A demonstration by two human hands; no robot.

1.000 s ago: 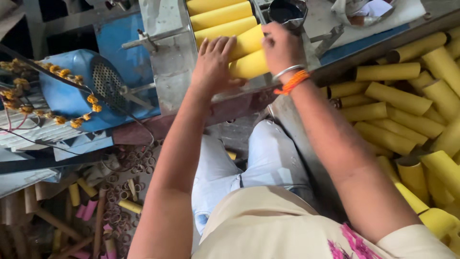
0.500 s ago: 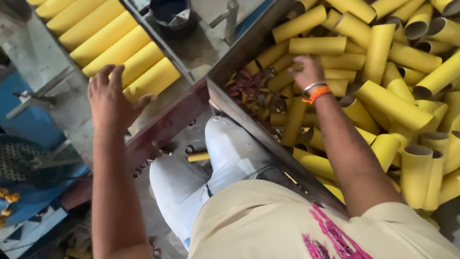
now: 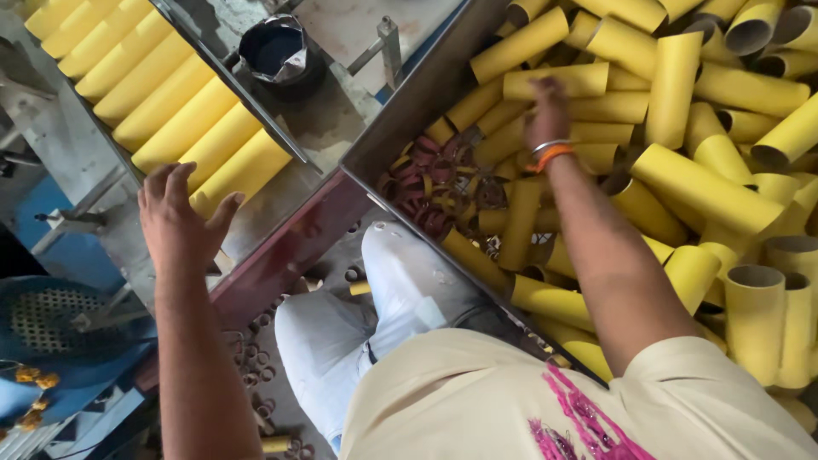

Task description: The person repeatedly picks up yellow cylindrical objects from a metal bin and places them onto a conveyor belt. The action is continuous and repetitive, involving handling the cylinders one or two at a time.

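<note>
Left hand (image 3: 179, 217): fingers spread wide, palm down, holding nothing. It sits right at the near end of the row of yellow tubes (image 3: 162, 102), fingertips touching or just shy of the last tube, can't quite tell which.

Right hand (image 3: 547, 115): reaching into the bin, down on the loose yellow tubes (image 3: 682, 170). Fingers look curled onto one tube but it's blurry, so I can't tell if it's actually gripping.

Wrist: orange band plus a metal bangle (image 3: 550, 152) on the right one.

Row of yellow tubes: lying side by side on a slanted metal tray (image 3: 281, 200) upper left, all parallel, plain yellow, no markings I can see.

Loose yellow tubes: heaped every which way in the metal bin (image 3: 409, 128) on the right, some lying flat, some upright with grey-brown open ends showing.

Bin corner: a bunch of small reddish rings (image 3: 434, 187) piled in the near-left corner, under the tubes.

Dark pot (image 3: 274, 49): small, dark blue-black inside, sitting on the grubby surface between tray and bin.

Blue machine (image 3: 60, 324): lower left, with a mesh grille.

Floor: little cardboard rings (image 3: 256, 358) scattered beside the person's white trousers (image 3: 358, 332).
</note>
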